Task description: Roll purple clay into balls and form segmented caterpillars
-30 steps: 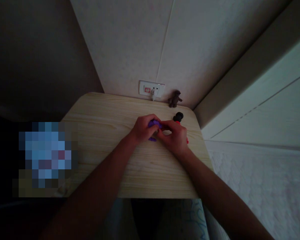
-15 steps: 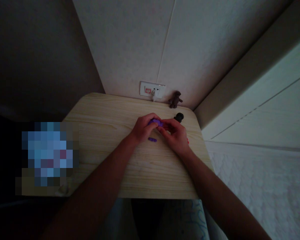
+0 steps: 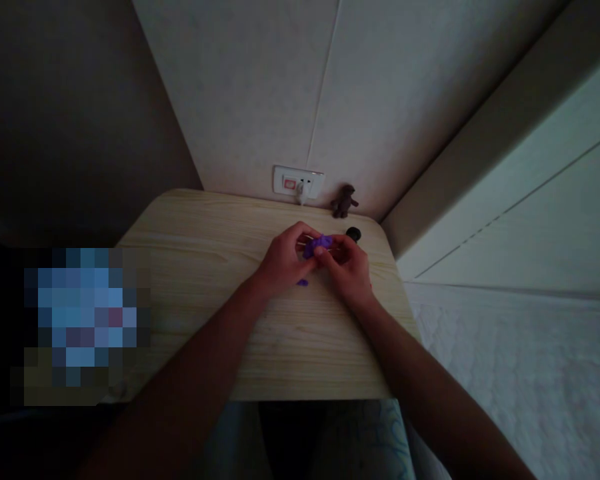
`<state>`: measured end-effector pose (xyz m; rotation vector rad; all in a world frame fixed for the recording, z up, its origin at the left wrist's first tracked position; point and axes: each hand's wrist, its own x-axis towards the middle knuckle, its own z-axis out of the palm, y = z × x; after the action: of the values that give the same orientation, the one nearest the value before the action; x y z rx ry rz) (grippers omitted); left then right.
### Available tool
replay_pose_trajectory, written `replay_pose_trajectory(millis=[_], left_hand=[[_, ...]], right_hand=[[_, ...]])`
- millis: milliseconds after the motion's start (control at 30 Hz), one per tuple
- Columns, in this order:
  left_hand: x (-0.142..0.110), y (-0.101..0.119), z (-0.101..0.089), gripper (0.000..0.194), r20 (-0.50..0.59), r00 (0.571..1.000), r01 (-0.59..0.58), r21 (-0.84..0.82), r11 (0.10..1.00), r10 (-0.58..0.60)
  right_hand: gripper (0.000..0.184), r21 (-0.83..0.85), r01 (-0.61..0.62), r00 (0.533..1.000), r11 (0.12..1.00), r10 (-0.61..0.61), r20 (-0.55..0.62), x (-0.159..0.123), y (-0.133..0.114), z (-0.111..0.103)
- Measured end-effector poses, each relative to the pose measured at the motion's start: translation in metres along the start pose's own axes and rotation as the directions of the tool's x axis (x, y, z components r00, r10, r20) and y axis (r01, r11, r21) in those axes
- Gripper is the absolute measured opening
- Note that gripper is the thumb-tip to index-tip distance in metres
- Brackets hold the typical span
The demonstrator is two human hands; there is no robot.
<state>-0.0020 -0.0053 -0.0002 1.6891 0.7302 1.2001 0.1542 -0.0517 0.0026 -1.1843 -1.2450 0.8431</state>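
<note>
Above the table, a lumpy purple piece of modelling clay [image 3: 318,246] is held between the fingertips of both hands. My left hand [image 3: 286,259] grips it from the left, fingers curled, its far side partly hidden. From the right, my right hand [image 3: 351,272] pinches the same piece, with the thumb pressed on its near face. A smaller purple strip [image 3: 303,283] lies on the tabletop just below my left hand, partly covered by it.
The pale wooden table [image 3: 205,220] meets a wall with a socket [image 3: 299,182] and a plug in it. A small brown bear figure [image 3: 345,201] stands at the back. A black round object [image 3: 353,234] sits behind my right hand. A blurred-out patch covers the left.
The purple clay has been turned and shows more between the fingers. My right thumb now lies across it. My left hand covers more of the small strip, and the view has shifted slightly.
</note>
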Motion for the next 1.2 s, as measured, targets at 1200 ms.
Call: replay_pose_trajectory(millis=[1200], left_hand=[[0.014,0.000,-0.014,0.035,-0.061,0.935,0.213,-0.691,0.691,-0.349]], right_hand=[[0.035,0.293,-0.156,0.972,0.943,0.095,0.215,0.026,-0.011,0.013]])
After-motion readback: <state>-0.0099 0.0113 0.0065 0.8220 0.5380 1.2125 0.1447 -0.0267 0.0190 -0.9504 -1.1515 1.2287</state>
